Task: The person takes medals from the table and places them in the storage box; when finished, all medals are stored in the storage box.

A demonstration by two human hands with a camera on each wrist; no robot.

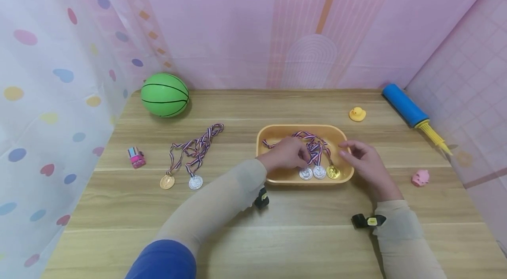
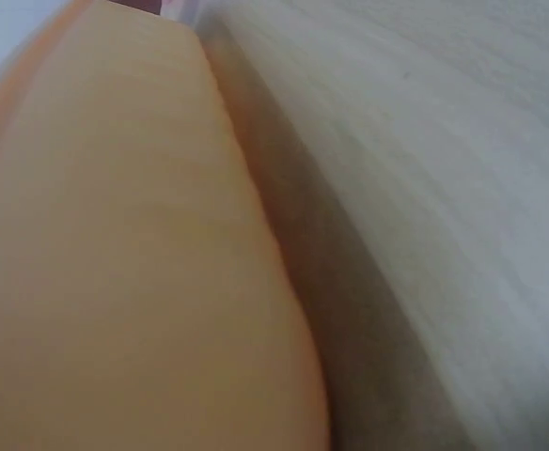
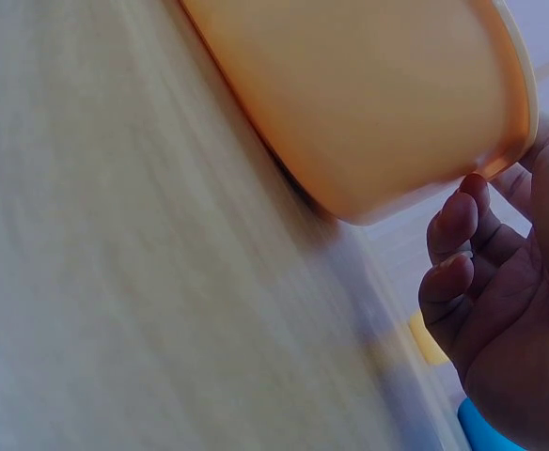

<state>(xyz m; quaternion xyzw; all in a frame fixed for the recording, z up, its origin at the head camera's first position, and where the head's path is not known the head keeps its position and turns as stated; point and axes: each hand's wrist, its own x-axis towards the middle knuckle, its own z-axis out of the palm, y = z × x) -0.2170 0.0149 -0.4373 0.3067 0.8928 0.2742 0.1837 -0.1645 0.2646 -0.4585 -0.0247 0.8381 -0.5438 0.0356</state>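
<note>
While my left hand curls on the ribbons inside the tray at mid-counter, my right hand hovers over the tray's right rim, fingers loosely bent, grasping nothing. Three medals lie along the near wall.

Odds and ends around the wooden desk

A green ball sits at the far left corner, with a small pink toy nearer on the left edge. Two medals, one gold and one silver, lie left of centre with their striped ribbons trailing away. A yellow duck stands far right, a blue pump beyond it, and a pink pig nearer on the right.
</note>
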